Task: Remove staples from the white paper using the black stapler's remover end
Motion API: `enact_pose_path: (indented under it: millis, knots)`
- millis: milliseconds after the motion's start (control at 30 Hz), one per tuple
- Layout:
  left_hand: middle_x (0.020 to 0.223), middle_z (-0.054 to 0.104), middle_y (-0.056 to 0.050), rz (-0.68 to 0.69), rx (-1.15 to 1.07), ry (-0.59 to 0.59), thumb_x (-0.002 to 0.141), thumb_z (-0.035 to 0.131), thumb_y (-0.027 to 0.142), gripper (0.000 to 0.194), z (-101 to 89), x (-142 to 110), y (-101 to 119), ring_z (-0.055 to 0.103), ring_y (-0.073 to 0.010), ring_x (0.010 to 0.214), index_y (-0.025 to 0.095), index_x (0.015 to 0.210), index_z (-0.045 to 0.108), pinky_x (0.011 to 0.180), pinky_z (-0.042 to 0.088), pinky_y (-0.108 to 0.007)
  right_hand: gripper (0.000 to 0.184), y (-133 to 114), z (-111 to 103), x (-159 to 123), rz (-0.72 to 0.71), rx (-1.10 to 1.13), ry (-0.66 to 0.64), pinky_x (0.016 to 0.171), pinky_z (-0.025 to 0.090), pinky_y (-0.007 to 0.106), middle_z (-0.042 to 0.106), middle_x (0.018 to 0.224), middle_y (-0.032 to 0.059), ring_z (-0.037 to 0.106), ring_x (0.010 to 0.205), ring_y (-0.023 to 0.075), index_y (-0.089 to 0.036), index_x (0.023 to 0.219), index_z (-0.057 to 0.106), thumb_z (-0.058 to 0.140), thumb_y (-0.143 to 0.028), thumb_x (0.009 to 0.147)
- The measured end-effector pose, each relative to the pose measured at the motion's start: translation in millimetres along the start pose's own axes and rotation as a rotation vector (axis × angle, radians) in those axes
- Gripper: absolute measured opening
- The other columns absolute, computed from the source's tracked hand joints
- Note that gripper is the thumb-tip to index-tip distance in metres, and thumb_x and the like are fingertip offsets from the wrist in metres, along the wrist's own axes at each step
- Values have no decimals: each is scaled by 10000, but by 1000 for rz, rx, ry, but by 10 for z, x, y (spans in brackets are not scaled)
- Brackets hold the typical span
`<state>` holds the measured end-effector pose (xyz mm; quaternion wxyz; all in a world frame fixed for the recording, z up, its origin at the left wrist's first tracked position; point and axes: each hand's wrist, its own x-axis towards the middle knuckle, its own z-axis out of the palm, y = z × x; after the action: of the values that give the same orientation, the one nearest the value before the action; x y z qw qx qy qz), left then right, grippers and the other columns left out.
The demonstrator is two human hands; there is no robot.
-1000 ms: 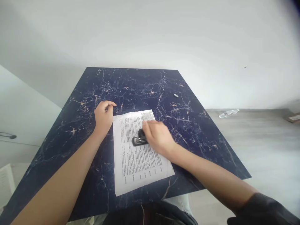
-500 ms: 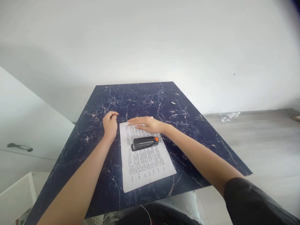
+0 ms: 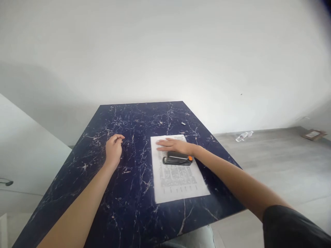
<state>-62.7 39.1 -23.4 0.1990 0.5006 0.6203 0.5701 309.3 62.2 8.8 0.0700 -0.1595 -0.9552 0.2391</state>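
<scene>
My right hand (image 3: 174, 146) lies flat on the upper part of a printed sheet of paper (image 3: 181, 193), its fingers stretched out to the left. Just below that palm, a black stapler (image 3: 178, 159) with an orange end rests on the sheet, partly covered by the hand. To the left of the paper, my left hand (image 3: 113, 148) is held over the table with its fingers curled and the tips close together. Whether those fingers pinch anything is too small to see.
The dark blue marbled table (image 3: 129, 193) stands against a white wall (image 3: 155, 51). A small pale strip (image 3: 183, 123) lies toward its back right. On the floor to the right are a clear plastic bottle (image 3: 244, 136) and a brown cardboard box (image 3: 313, 134).
The paper, with the stapler on it, has slid to the right across the table under my right hand. My left hand stays curled, now farther from the sheet. The camera view has shifted too.
</scene>
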Motion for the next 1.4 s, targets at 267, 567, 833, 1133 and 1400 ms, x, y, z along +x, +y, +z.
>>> enact_pose_path:
  millis: [267, 567, 833, 1133, 1400]
  knots:
    - [822, 688, -27, 2, 26, 17, 810, 571, 247, 163, 10, 5, 1, 618, -211, 785, 226, 822, 732, 732, 427, -310, 554, 375, -256, -1088, 184, -97, 54, 1319, 139, 528, 251, 1718, -61, 254, 1582, 260, -423, 1617, 348, 457, -443, 1074]
    - [796, 668, -10, 27, 50, -79, 806, 564, 232, 163, -2, -25, 86, 600, -193, 752, 233, 798, 727, 750, 409, -312, 803, 824, -341, -831, 464, -308, 151, 1286, 71, 634, -84, 1735, -59, -9, 1590, 382, -442, 1668, 109, 424, -726, 986]
    - [759, 656, -19, 26, 13, -78, 805, 574, 223, 163, -39, 65, 34, 602, -192, 721, 230, 800, 737, 701, 422, -304, 846, 829, -232, -634, 509, -364, 114, 1284, 35, 630, -61, 1734, -15, -24, 1592, 370, -377, 1683, 28, 304, -769, 987]
    - [774, 558, 26, -373, -899, 415, 603, 573, 61, 322, -1122, 606, -269, 504, -101, 578, 231, 876, 553, 601, 408, -239, 923, 275, -19, 867, 380, -281, 79, 1247, -50, 682, -53, 1742, 38, -31, 1601, 405, -300, 1685, 178, 278, -844, 947]
    - [735, 479, 55, -457, -1009, 441, 576, 550, 14, 384, -1407, 589, -299, 472, -70, 526, 217, 887, 453, 614, 374, -242, 933, -163, 461, 2584, 221, -192, 88, 1237, -68, 702, 35, 1751, 83, 44, 1609, 389, -249, 1669, 254, 403, -812, 940]
